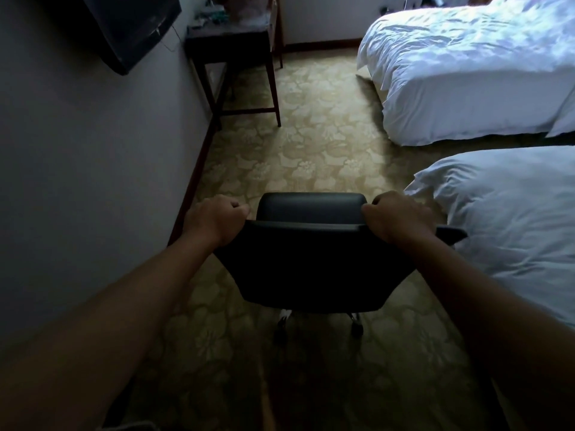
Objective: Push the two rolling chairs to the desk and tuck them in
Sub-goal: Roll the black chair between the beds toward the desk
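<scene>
A black rolling chair point(311, 265) stands right in front of me on the carpet, its back towards me and its castors showing below. My left hand point(217, 217) grips the left end of the backrest's top edge. My right hand point(396, 217) grips the right end. A dark wooden desk point(230, 42) stands ahead against the left wall, with small items on its top. Only one chair is in view.
A wall-mounted dark TV point(124, 29) hangs on the left wall point(77, 150). Two beds with white bedding stand on the right, one far point(466, 73) and one near point(513, 228). A strip of patterned carpet point(311, 135) runs between wall and beds up to the desk.
</scene>
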Tool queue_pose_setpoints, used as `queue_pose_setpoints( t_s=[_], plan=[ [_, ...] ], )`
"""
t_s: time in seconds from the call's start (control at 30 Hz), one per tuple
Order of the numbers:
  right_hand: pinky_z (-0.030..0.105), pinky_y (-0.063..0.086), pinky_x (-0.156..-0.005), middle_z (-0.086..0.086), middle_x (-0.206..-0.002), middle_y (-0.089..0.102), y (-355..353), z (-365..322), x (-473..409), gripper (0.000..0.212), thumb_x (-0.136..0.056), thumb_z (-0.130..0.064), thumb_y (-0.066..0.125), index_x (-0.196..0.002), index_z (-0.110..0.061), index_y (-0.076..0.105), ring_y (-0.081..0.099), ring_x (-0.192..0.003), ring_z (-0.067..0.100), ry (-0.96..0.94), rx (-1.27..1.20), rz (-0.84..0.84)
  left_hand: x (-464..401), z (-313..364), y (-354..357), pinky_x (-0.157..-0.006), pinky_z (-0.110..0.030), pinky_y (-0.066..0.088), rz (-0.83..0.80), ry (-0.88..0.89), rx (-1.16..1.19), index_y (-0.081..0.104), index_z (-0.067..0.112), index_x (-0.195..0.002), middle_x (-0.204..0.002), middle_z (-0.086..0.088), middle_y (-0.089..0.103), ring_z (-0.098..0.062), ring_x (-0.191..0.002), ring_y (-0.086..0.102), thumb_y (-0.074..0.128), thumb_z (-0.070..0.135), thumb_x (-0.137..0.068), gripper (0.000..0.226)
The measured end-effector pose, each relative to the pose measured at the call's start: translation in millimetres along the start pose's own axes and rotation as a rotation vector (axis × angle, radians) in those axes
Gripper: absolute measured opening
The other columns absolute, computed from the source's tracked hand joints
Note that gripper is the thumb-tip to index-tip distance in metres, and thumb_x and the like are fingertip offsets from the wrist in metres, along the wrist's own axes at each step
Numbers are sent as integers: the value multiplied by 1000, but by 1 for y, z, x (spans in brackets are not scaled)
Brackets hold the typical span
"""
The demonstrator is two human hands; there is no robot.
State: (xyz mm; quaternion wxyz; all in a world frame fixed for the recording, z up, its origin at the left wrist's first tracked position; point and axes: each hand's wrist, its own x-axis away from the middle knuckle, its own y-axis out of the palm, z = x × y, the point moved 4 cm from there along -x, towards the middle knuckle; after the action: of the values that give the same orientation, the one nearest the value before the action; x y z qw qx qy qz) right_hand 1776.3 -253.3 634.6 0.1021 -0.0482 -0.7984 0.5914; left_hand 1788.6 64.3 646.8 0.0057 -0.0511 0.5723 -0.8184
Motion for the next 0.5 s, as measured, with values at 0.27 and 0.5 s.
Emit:
queue_pose_setpoints(
  t_s=[0.27, 0.5],
  plan=[
    [36, 30, -70, 15, -110, 67, 0, -23, -110, 47, -83, -49, 40, -104, -17, 66, 61, -96, 32, 27, 79, -34, -110, 8, -4, -62, -34, 42, 32, 28, -18, 59, 25, -54, -67, -5, 62, -32, -68, 59, 37, 48, -74, 38],
    [34, 36, -68, 13, -111, 67, -4, -53, -200, 51, -77, -49, 37, -102, -16, 67, 60, -89, 29, 65, 23, -62, -218, 9, -13, -62, -33, 43, 51, 82, -26, 61, 18, -60, -76, -8, 67, -33, -74, 61, 39, 47, -76, 41]
  ],
)
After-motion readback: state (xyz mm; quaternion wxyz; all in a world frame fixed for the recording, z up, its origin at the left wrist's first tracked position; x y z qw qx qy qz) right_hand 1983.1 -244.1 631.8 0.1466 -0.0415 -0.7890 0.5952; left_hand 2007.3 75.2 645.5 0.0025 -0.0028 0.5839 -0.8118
